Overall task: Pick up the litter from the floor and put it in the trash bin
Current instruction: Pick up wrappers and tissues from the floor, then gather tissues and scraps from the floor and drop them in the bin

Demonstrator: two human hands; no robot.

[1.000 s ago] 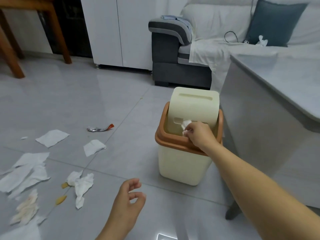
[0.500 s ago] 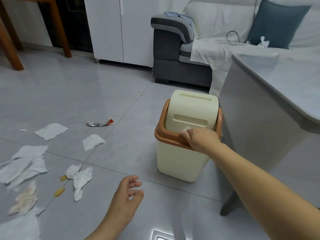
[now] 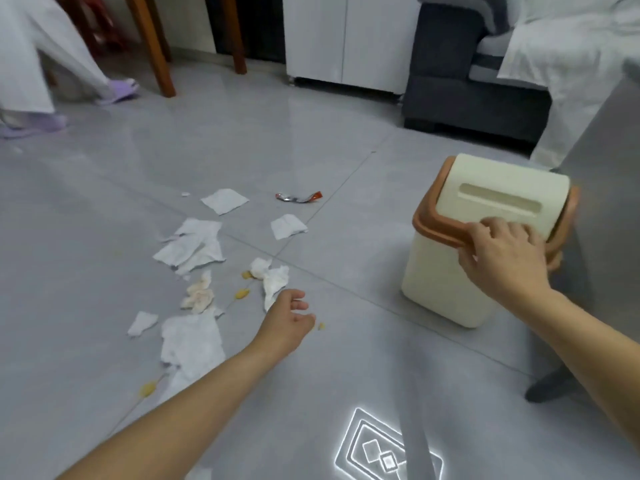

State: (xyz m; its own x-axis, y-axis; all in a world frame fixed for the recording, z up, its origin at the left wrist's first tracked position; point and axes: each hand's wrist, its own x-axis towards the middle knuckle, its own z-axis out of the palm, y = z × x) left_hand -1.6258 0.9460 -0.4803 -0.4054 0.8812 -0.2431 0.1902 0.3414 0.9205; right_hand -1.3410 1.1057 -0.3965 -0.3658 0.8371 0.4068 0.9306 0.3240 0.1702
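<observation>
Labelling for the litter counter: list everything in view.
tissues: about eight, white, scattered on floor
snack wrapper: one, red-silver, floor beyond tissues
food scraps: four, yellow, among tissues
trash bin: one, cream with orange rim, on floor
sofa: one, dark grey, behind trash bin
cabinet: one, white, beside sofa
slippers: two, purple, on another person's feet
left hand: one, empty, above floor near tissues
right hand: one, resting on trash bin lid

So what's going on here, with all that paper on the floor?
A person is clearing litter into a bin. The right hand, apparently empty, rests on the bin's swing lid. The left hand hovers empty beside a crumpled tissue. More tissues, a wrapper and yellow scraps lie on the floor.
</observation>
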